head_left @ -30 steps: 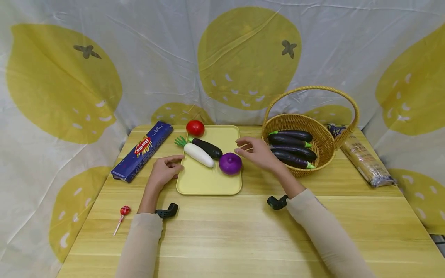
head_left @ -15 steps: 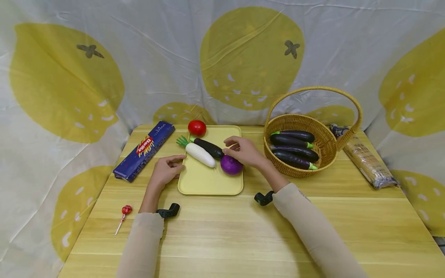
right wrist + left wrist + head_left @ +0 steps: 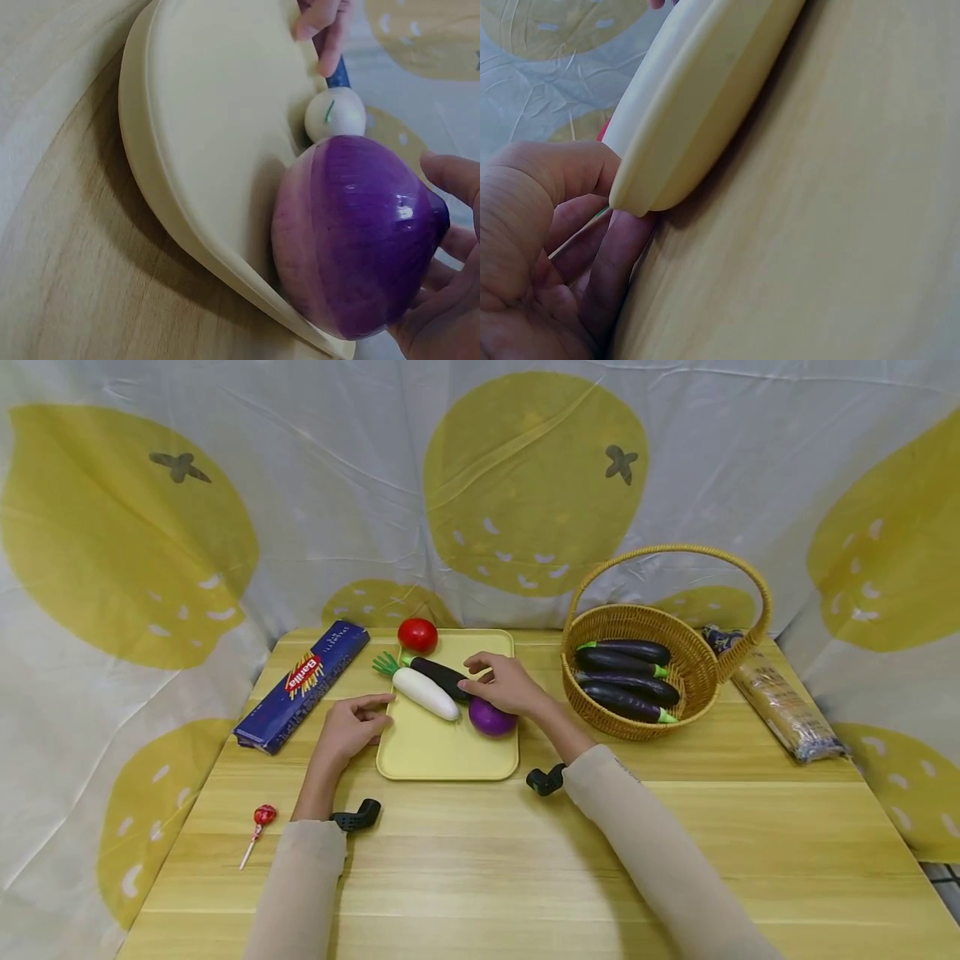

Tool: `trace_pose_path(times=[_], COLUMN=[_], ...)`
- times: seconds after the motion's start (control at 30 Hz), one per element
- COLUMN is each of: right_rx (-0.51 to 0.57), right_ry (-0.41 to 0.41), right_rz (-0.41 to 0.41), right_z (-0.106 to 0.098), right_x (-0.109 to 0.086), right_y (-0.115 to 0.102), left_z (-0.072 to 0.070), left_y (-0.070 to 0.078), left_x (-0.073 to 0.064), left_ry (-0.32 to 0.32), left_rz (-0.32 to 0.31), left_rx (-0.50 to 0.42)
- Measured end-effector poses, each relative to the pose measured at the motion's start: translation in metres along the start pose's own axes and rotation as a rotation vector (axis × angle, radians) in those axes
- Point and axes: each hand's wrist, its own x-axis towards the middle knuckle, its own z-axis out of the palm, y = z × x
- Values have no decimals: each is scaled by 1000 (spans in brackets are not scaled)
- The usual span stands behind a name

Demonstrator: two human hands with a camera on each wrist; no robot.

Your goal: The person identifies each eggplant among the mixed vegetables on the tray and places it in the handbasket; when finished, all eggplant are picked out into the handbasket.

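Note:
A yellow tray holds a white radish, a dark eggplant and a purple onion. My left hand holds the tray's left rim, its thumb at the edge and other fingers low beside it in the left wrist view. Above the eggplant and onion is my right hand, thumb and fingers apart, fingertips close over the eggplant. In the right wrist view the onion stands in front of the right hand and hides part of its fingers.
A red tomato sits at the tray's back left corner. Left of it lies a blue spaghetti box, with a lollipop nearer me. To the right, a wicker basket with a tall handle holds several eggplants; a noodle packet lies beyond.
My right hand has moved left from beside the basket, over the onion, to above the eggplant. The left hand stays at the tray's rim.

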Motion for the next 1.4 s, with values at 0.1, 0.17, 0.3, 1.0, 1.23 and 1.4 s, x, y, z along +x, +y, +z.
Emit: trace_pose_path(times=[0.1, 0.17, 0.3, 1.0, 1.23, 1.4], right_rx=[-15, -21, -37, -202, -196, -169], right_ry=[-10, -16, -38, -125, -77, -18], right_rz=[1, -1, 12, 51, 66, 37], right_z=[3, 5, 8, 7, 1, -4], right_x=[3, 6, 9, 19, 12, 7], right_y=[1, 2, 2, -6, -7, -8], left_z=[-1, -1, -2, 1, 2, 0], left_y=[0, 0, 0, 0, -1, -1], left_x=[0, -1, -1, 0, 1, 0], left_ry=[2, 1, 3, 9, 7, 13], left_rz=[-3, -5, -5, 13, 10, 15], left_rx=[4, 5, 5, -4, -12, -26])
